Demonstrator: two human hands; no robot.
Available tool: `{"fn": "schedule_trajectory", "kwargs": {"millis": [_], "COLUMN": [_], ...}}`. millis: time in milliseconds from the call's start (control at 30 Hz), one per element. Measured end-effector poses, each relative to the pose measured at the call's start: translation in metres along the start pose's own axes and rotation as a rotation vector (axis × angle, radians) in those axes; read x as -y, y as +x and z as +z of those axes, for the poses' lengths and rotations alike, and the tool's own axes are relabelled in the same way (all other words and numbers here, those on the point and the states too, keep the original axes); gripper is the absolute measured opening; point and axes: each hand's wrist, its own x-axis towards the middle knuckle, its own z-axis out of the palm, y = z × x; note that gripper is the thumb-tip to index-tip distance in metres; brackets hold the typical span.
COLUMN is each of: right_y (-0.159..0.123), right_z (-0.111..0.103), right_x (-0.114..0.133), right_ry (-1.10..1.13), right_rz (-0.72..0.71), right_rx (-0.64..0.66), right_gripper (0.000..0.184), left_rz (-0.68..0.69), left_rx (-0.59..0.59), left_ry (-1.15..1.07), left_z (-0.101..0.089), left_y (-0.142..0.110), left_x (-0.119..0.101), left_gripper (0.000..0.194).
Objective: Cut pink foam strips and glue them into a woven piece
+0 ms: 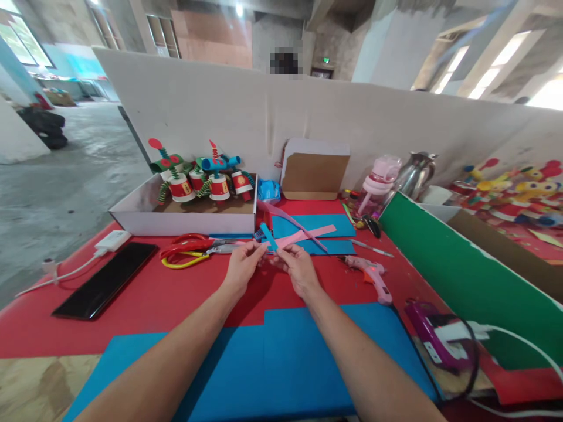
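My left hand (243, 268) is closed in a pinch at the near end of a pink paper strip (314, 232). Close beside it, my right hand (299, 268) pinches a short blue paper strip (267, 234), which stands up at a slant across the pink one. The fingertips of both hands nearly meet, and the exact grip is partly hidden. Just beyond lie blue paper pieces (338, 225), with a mauve strip (288, 217) slanting across them. Red-handled scissors (187, 245) and a yellow-handled pair (185, 262) rest left of my left hand.
A pink glue gun (372, 275) and a pen (373, 248) lie to the right. Paper-cup figures stand in a white box (185, 224). A black phone (108, 281) is at left; a purple power strip (435, 337) and a green-sided box (461, 281) are at right. Blue sheets (303, 357) cover the front.
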Motion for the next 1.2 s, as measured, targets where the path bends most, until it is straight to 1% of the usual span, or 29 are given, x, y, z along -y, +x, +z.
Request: {"fn": "schedule_trajectory", "kwargs": {"millis": [133,233,367,533,667,867,967,1033,1200], "right_y": [-0.0004,-0.0031,-0.0047,-0.0039,-0.0039,-0.0041,-0.0038,-0.0036,-0.0029], "right_z": [0.0014,0.0038,0.0052,0.0046,0.0046,0.0037,0.0038,0.0038,0.0021], "right_x": [-0.0022,-0.0045,-0.0071,-0.0081,-0.0077,-0.0075,-0.0070,-0.0072,-0.0082], "right_ry": [0.026,0.011,-0.034,-0.068,-0.074,-0.148,-0.147,-0.148,-0.242], "right_rz": [-0.023,-0.022,-0.032,-0.078,-0.143,-0.179,-0.224,-0.228,-0.245], "right_rx": [-0.002,0.018,0.057,0.008,-0.026,-0.029,-0.046,-0.046,-0.058], "right_gripper": [0.035,0.033,0.030,0.025,0.021,0.019,0.016,0.016,0.020], "left_rz": [-0.071,-0.068,-0.078,-0.031,-0.033,-0.047,-0.043,-0.042,-0.046], "left_rx": [0.008,0.019,0.063,0.091,0.108,0.109,0.121,0.127,0.071], "left_ry": [0.047,0.066,0.049,0.106,0.068,0.075,0.081,0.079,0.113], "left_z": [0.0018,0.0029,0.0019,0.0007,0.0014,0.0019,0.0030,0.0036,0.0020], "left_y": [-0.0011,-0.0031,-0.0046,-0.0035,-0.0022,-0.0022,-0.0030,-0.0035,-0.0024], "left_x": [-0.0002,-0.0013,-0.0032,-0.0011,0.0007,-0.0023,-0.0035,-0.0033,-0.0006], "left_gripper": [0.047,0.046,0.045,0.041,0.040,0.040,0.041,0.041,0.041]}}
